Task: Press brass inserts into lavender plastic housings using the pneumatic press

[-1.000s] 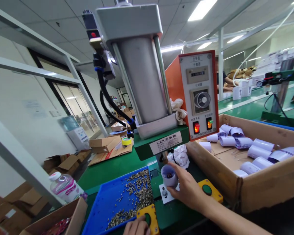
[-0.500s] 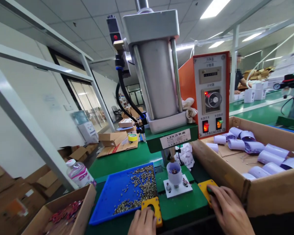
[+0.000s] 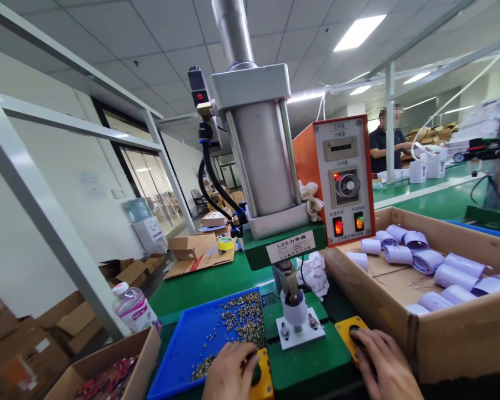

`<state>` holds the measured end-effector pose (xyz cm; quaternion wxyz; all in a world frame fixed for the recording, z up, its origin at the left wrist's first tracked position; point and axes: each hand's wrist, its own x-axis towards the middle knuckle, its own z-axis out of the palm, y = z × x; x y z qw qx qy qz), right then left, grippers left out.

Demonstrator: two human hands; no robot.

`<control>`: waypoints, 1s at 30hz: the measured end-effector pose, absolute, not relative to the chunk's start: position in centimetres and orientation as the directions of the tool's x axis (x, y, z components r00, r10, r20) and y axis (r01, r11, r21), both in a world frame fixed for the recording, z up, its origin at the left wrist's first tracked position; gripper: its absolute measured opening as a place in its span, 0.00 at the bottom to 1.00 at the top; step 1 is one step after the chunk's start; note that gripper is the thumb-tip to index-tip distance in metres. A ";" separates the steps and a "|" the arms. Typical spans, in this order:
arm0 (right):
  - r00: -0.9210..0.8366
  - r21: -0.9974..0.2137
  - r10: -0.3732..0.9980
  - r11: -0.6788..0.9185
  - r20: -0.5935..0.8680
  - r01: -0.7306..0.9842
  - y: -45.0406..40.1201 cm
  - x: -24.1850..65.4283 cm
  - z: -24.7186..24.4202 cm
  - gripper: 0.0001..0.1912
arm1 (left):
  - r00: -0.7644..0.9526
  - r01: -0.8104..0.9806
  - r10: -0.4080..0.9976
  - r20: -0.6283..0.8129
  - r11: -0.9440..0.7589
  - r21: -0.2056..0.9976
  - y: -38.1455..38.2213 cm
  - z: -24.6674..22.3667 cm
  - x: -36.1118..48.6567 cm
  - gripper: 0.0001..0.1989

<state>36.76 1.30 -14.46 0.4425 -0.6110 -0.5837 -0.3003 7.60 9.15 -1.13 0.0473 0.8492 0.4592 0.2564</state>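
Note:
My right hand (image 3: 387,358) lies over the right yellow button box (image 3: 352,333), fingers stretched out and fingertips at its black button. Beside the left yellow button box (image 3: 266,383) is my left hand (image 3: 229,372), its fingers curled towards the thumb; a small glint shows between them, too small to name. Between the boxes, a white plastic cup (image 3: 294,314) stands upright on a white plate (image 3: 291,335). The metal ram (image 3: 290,286) of the press (image 3: 266,155) reaches down into the cup, and the inside is hidden.
Small metal parts lie in a blue tray (image 3: 183,339) at left. A carton (image 3: 454,344) of rolled purple-white sleeves stands at right. Front left is a box (image 3: 141,361) of red parts, with a bottle (image 3: 133,305) behind it. A co-worker (image 3: 385,139) is at the back.
The press ram has come down into the cup. My left hand has risen and turned over the left button box, fingers curling. My right hand stays at its button. The view has tilted up.

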 end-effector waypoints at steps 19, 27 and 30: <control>0.260 -0.833 0.813 0.419 0.521 0.361 9.2 28.8 -6.8 0.40 | 0.610 0.721 0.786 0.098 -0.602 0.342 13.2 8.1 19.3 0.07; 0.245 -0.884 0.871 0.344 0.426 0.316 8.9 29.2 -5.7 0.39 | 0.663 0.679 0.748 0.044 -0.624 0.386 14.5 7.7 19.4 0.02; 0.255 -0.885 0.867 0.346 0.428 0.311 8.8 29.2 -5.7 0.38 | 0.668 0.675 0.743 0.039 -0.627 0.389 14.5 7.7 19.5 0.02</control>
